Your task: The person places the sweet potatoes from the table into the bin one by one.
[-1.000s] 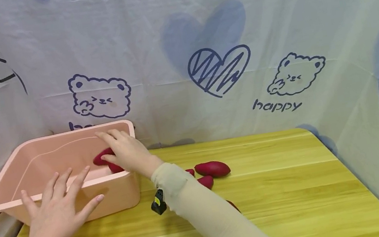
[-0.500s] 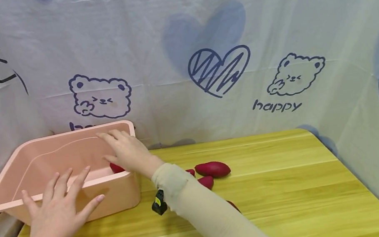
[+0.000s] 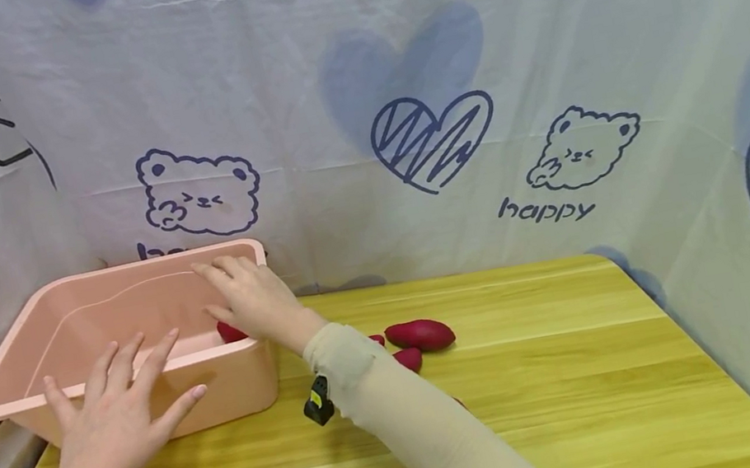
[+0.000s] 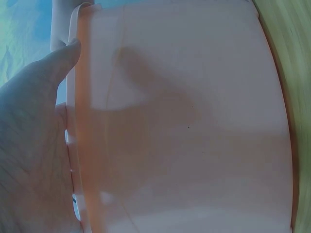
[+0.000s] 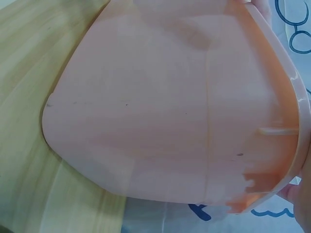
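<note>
A pink plastic tub stands at the table's left side in the head view. My right hand hangs over the tub's right end with relaxed fingers and nothing gripped. Part of a dark red sweet potato shows inside the tub, below that hand's thumb. My left hand is at the near rim, fingers spread. In the left wrist view the thumb of the left hand lies along the rim. The right wrist view shows the tub's outer wall, with the right hand at the edge.
Right of the tub, a whole sweet potato lies on the wooden table, beside another partly behind my right forearm. More red bits peek out there. A printed cloth hangs behind the table.
The sweet potato under my right hand has dropped from sight behind the tub's near rim, so less red shows. The right thumb has lifted slightly; my left hand has stayed put.
</note>
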`<action>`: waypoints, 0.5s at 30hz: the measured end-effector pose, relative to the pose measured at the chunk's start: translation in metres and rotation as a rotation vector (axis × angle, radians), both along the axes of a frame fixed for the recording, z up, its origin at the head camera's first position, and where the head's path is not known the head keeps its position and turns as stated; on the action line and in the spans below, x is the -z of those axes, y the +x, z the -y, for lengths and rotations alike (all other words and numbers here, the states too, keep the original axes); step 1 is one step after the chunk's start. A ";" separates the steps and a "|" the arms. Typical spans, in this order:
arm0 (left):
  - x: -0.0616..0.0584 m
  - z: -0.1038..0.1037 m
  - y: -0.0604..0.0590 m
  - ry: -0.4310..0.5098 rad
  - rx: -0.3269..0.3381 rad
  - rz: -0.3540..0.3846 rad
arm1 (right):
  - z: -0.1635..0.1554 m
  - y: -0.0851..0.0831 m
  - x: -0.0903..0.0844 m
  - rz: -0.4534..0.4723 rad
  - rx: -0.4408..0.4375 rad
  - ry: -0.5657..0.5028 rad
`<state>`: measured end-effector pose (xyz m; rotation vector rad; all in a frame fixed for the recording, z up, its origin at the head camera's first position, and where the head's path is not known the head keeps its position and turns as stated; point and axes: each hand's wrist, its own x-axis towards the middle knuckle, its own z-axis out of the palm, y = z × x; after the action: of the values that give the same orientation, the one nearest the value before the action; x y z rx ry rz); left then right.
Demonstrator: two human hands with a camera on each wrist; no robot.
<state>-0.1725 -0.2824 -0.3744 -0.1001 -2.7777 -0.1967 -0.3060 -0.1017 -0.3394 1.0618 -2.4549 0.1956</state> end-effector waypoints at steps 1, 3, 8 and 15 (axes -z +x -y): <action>0.000 0.000 0.000 0.000 0.000 -0.001 | 0.000 0.000 0.000 -0.012 -0.003 0.006; 0.000 0.000 0.000 0.000 0.000 -0.004 | -0.001 0.000 0.000 -0.038 -0.006 0.018; 0.000 0.000 0.000 0.003 0.000 -0.003 | -0.004 0.002 0.000 -0.086 0.015 0.037; 0.001 0.000 0.000 0.004 -0.001 0.006 | -0.012 0.004 0.002 -0.094 0.042 0.016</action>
<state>-0.1728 -0.2820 -0.3751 -0.0971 -2.7828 -0.2032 -0.3015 -0.0895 -0.3410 1.0023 -2.3959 0.1106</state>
